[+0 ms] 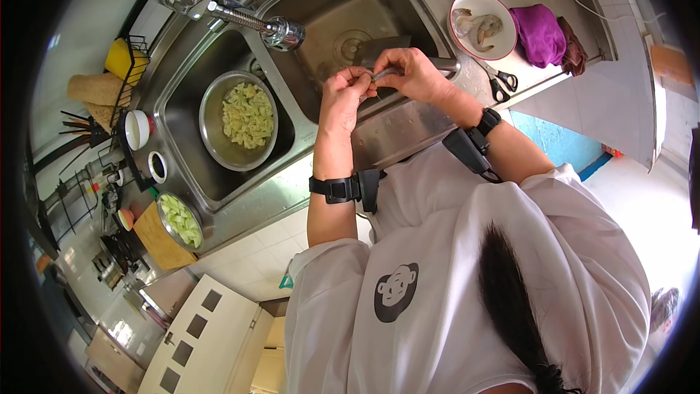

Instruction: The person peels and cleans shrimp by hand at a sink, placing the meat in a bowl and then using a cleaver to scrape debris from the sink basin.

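Above the near edge of the right sink basin (383, 5), both my hands meet at a small grey shrimp (389, 73). My left hand (348, 90) pinches one end of it, and my right hand (411, 74) grips the other; the fingers cover part of it. Beneath my right hand a knife with a wide blade (377, 48) and a metal handle lies across the basin's corner. To the right, several shrimp (481, 30) rest in a white bowl with a red rim (512, 46). Black-handled scissors (500, 86) lie beside that bowl.
A metal bowl of chopped greens (208, 145) stands in the left basin. The faucet (246, 16) reaches over the divider. A bowl of cut green vegetable (198, 238) and a cutting board (158, 238) are at the left. A purple cloth (540, 35) lies at the right.
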### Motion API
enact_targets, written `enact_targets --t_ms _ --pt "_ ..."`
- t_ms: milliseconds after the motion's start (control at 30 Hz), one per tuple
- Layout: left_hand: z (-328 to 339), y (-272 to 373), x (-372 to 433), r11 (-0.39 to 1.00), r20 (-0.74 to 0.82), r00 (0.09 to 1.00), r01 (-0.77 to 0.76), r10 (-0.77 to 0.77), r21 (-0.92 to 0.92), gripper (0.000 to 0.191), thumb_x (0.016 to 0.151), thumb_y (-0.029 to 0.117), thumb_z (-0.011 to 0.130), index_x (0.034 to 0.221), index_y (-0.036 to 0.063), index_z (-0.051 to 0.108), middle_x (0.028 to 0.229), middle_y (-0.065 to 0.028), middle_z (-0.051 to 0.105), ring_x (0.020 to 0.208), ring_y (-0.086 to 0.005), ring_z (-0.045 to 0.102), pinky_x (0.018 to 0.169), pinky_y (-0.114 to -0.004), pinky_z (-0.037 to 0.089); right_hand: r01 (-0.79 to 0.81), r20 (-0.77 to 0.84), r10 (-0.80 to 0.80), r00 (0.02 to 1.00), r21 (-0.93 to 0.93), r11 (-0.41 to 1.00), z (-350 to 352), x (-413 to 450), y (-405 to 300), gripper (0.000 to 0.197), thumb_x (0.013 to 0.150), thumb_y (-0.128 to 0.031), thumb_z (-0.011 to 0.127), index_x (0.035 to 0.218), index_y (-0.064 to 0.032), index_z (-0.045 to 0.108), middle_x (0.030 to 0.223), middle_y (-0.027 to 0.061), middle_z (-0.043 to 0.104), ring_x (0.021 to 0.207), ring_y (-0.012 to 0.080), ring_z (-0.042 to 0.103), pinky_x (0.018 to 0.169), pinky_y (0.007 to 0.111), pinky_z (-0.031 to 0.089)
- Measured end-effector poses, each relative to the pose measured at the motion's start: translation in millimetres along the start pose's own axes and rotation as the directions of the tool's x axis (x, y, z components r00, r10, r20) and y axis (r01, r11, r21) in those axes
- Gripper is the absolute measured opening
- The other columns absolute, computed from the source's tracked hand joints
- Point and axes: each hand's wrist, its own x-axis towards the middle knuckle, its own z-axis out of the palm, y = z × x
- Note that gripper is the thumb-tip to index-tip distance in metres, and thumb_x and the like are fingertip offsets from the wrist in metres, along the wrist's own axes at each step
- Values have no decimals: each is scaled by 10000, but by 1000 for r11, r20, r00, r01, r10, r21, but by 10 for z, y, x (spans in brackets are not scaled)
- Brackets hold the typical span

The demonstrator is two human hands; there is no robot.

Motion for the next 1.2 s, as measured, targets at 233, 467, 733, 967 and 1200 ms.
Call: enact_targets --t_ms 233,467,733,967,1200 --pt "183 127 -9 969 -201 965 -125 169 213 92 828 62 662 841 -22 627 766 -53 638 666 -104 601 582 -218 472 -10 -144 -17 989 -189 982 35 9 -76 175 693 -63 708 839 -7 629 772 98 649 712 186 634 674 283 508" --pt "85 65 21 985 -191 972 -112 135 130 60 829 41 645 840 -10 616 788 -52 638 666 -112 601 575 -223 462 184 -114 -225 968 -287 940 41 10 -128 177 672 -61 692 831 -14 632 798 119 645 742 242 652 691 312 518" --pt "-17 -103 84 947 -89 994 26 -57 -320 63 882 66 583 855 13 604 816 -68 627 715 -130 580 592 -223 460 82 -162 -88 983 -43 996 47 34 5 141 727 -57 699 842 -12 632 795 66 652 715 163 628 659 275 498" --pt "-12 -109 74 937 -381 923 -178 54 -299 34 887 27 560 916 12 568 889 -109 628 737 -139 586 603 -224 461 -138 -131 366 921 770 623 62 73 127 147 864 -124 634 941 -4 597 863 67 643 805 156 610 746 287 495" --pt "35 240 -163 946 -255 918 -256 303 199 194 862 -44 512 1022 29 592 894 -58 609 709 -95 567 590 -212 442 -198 26 469 883 926 321 -46 76 -110 278 983 -158 392 1166 25 495 1178 159 562 1138 255 538 962 410 464"
